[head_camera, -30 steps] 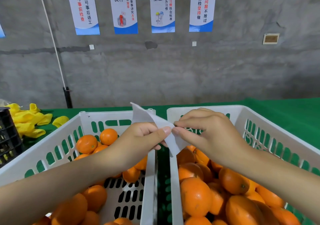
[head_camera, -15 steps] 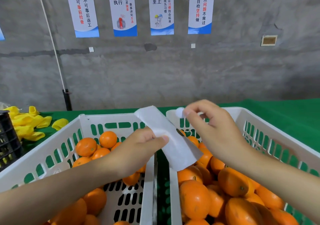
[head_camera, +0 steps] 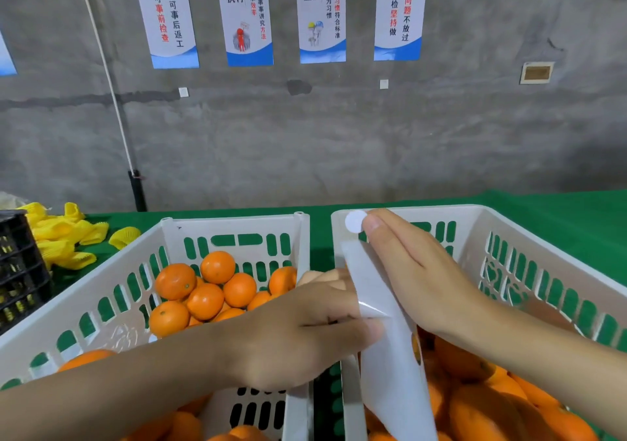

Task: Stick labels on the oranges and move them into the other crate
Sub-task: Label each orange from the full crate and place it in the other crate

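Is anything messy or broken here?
Nothing looks broken or spilled. Only the yellow nets lie in a loose heap on the green table, beside the left crate.

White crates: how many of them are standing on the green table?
2. The left white crate, partly filled with oranges, stands beside the right white crate, which is fuller. A black crate at the far left is not counted; none seems hidden.
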`<state>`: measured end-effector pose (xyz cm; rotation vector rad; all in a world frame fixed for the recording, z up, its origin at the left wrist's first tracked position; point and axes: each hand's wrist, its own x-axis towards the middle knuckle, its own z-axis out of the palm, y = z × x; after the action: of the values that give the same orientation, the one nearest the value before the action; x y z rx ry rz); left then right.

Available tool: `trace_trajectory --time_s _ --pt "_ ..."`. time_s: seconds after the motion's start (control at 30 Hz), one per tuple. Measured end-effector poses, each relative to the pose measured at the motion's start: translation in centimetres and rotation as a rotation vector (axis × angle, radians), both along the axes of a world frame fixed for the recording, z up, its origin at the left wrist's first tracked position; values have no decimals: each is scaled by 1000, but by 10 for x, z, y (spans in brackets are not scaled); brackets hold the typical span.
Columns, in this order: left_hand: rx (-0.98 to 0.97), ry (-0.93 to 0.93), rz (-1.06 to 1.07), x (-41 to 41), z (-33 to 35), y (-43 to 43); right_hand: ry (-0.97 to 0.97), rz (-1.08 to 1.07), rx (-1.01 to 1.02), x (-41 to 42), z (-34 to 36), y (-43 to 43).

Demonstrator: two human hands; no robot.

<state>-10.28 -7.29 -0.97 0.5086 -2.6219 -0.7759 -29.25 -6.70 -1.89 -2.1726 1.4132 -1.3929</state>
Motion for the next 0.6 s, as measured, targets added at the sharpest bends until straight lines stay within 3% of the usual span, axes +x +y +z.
trace_trajectory --time_s 0.1,0.2,0.3,0.4,0.47,0.5,0.53,0.6 --pt "-541 -100 -6 3 5 -9 -17 -67 38 -5 1 -6" --pt "-804 -23 93 24 12 -38 63 -68 126 -12 5 -10" --pt "-622 -71 501 41 8 -74 274 -82 232 -14 3 -7" --pt "-310 -603 727 66 -21 -110 445 -160 208 -13 -1 -3" --pt "-160 -1027 700 80 -42 -116 453 -190 185 -14 0 -4" --pt "-110 -1143 672 84 -52 -118 459 -204 187 -15 0 -5" --pt "-86 -1174 652 86 -61 -119 470 -214 198 -16 1 -6" --pt "-71 -1029 614 81 -74 -119 497 -210 235 -17 -1 -5"
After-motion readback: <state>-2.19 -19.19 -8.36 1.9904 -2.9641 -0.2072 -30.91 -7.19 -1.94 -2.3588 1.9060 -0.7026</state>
